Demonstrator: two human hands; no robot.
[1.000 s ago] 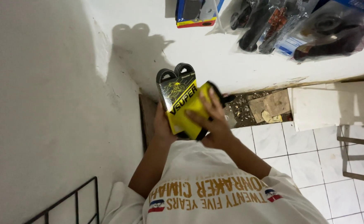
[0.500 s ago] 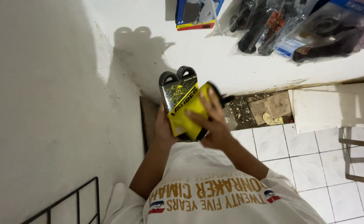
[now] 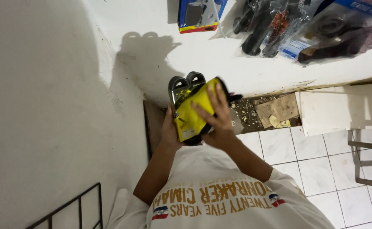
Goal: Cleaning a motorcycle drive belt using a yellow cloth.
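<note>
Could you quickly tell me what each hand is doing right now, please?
Left hand: closed on the yellow sleeve package, gripping its edge.
Right hand: fingers spread across the same package, holding it.

From my feed, the person wears a white short-sleeved cotton T-shirt (image 3: 236, 199) with a band of gold block lettering across the chest and 2 small red, white and blue flag-like emblems, 1 at each end of the lettering. Both forearms are bare below the sleeves. The left hand (image 3: 169, 129) and right hand (image 3: 217, 116) carry no gloves, rings or watch.
</note>
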